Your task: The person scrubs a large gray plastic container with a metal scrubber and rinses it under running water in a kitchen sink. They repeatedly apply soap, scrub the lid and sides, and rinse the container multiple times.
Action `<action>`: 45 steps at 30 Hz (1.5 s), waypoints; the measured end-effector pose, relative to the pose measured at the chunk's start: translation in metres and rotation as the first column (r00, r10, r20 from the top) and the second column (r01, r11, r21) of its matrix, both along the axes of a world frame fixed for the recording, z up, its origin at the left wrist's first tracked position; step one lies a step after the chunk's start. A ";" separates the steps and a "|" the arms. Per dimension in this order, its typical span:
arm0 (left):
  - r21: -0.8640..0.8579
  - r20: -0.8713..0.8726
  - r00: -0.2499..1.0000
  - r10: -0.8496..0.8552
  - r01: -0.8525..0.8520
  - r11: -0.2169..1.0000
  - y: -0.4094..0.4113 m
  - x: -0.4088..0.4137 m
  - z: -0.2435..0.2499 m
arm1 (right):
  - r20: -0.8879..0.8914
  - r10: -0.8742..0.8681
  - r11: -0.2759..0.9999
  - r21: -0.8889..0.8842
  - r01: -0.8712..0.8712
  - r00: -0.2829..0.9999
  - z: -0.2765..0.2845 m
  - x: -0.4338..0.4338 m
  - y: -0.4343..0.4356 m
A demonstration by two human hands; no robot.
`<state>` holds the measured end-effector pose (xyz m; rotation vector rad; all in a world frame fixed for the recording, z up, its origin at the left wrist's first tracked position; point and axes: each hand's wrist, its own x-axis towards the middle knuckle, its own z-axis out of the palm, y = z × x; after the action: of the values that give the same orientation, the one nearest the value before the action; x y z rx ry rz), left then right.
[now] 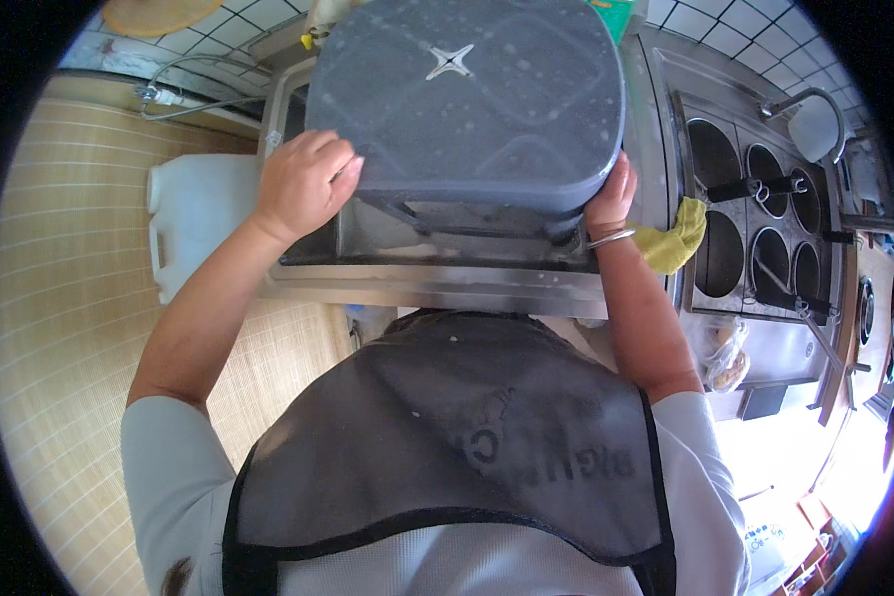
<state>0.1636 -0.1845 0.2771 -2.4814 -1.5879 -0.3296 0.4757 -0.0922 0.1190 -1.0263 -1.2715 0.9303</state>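
A large dark grey plastic tub or lid (462, 127) with rounded corners is held over a stainless steel sink (432, 279). Its upward face is wet and carries a pale four-pointed star. My left hand (305, 179) grips the near left edge, fingers curled. Around the near right corner wraps my right hand (614, 190), its fingertips partly hidden behind the side. A metal bangle (609, 238) circles my right wrist. Below the front edge, parts of the sink basin show; the rest is covered by the grey plastic.
Right of the sink lies a yellow cloth (674, 238), beside a steel noodle cooker (745, 223) with several round wells and baskets. A bent faucet (812, 104) stands behind those wells. A white plastic jerrycan (201, 216) sits left of the sink. A plastic bag (728, 357) lies at right.
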 end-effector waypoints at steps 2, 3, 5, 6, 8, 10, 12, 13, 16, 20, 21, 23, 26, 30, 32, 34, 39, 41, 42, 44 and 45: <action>-0.007 -0.019 0.999 -0.030 0.030 1.000 0.008 0.018 0.000 | -0.031 0.008 0.999 -0.047 -0.009 0.999 -0.004 -0.001 0.000; -0.003 0.063 0.987 -0.148 0.149 0.989 0.016 0.038 0.000 | -0.028 0.013 0.999 -0.052 -0.014 1.000 -0.008 -0.001 0.001; 0.033 0.176 0.920 -0.351 0.351 0.936 0.036 0.094 -0.004 | -0.025 -0.034 0.999 -0.035 0.034 0.999 -0.014 0.001 0.004; 0.021 0.147 0.911 -0.386 0.388 0.922 0.048 0.123 -0.008 | 0.215 -0.054 0.998 0.034 0.047 0.975 -0.017 0.003 0.006; 0.056 0.191 0.879 -0.436 0.434 0.899 0.069 0.175 -0.018 | 0.619 -0.196 0.973 0.220 0.071 0.761 -0.021 0.007 0.010; 0.061 0.230 0.885 -0.405 0.402 0.913 0.078 0.197 -0.025 | 0.749 -0.266 0.947 0.321 0.020 0.607 -0.023 0.010 0.013; 0.173 0.385 0.842 -0.377 0.336 0.926 0.075 0.189 -0.028 | 0.182 0.028 0.999 0.017 -0.032 0.983 -0.022 0.012 0.012; 0.091 0.382 0.881 -0.278 0.264 0.960 0.070 0.172 -0.027 | -0.048 0.055 0.993 -0.098 -0.059 0.997 -0.021 0.013 0.012; 0.002 0.354 0.927 -0.124 0.132 0.991 0.043 0.098 -0.016 | 0.044 -0.002 0.998 -0.056 0.005 0.999 -0.016 0.009 0.006; -0.086 0.066 0.973 0.222 -0.216 0.973 0.011 -0.005 0.003 | 0.110 -0.065 0.996 0.063 0.058 0.992 -0.013 0.002 -0.003; -0.036 0.069 0.989 0.131 -0.128 0.991 0.011 -0.017 0.004 | 0.085 -0.057 0.998 0.027 0.055 0.995 -0.012 0.000 -0.004; -0.022 0.043 0.998 0.040 -0.039 0.999 0.017 -0.013 -0.001 | 0.167 -0.105 0.990 0.114 0.086 0.980 -0.013 -0.002 -0.004; 0.006 0.098 0.981 -0.167 0.167 0.986 0.045 0.050 -0.018 | 0.164 -0.135 0.987 0.109 0.119 0.977 -0.014 -0.001 -0.001; 0.185 0.174 0.948 -0.268 0.236 0.954 0.081 0.132 -0.040 | 0.110 -0.117 0.993 0.006 0.117 0.987 -0.016 0.005 0.004; 0.087 0.160 0.958 -0.240 0.229 0.970 0.081 0.120 -0.035 | 0.070 -0.072 0.997 0.019 0.071 0.995 -0.017 0.007 0.004; 0.029 0.149 0.946 -0.288 0.287 0.957 0.070 0.075 -0.020 | 0.220 -0.098 0.991 0.111 0.074 0.971 -0.018 0.007 0.003; -0.038 -0.093 0.986 0.137 -0.141 0.989 0.046 0.008 0.016 | 0.154 -0.057 0.996 0.080 0.045 0.986 -0.019 0.003 0.001; -0.085 -0.046 0.994 0.102 -0.105 0.991 0.049 0.035 0.009 | 0.142 -0.045 0.997 0.061 0.036 0.989 -0.018 0.002 0.001; -0.072 0.025 1.000 -0.016 0.017 0.997 0.052 0.065 -0.003 | 0.141 -0.045 0.998 0.053 0.038 0.989 -0.017 0.002 0.001; -0.066 0.075 0.993 -0.088 0.093 0.994 0.055 0.086 -0.007 | 0.134 -0.043 0.999 0.036 0.038 0.990 -0.016 0.002 0.002; -0.036 0.089 0.991 -0.102 0.106 0.994 0.056 0.090 -0.009 | 0.131 -0.035 0.999 0.027 0.032 0.991 -0.015 0.003 0.002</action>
<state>0.2539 -0.1289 0.2676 -2.6200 -1.5140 -0.4298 0.4784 -0.0905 0.1036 -1.1006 -1.3674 0.8303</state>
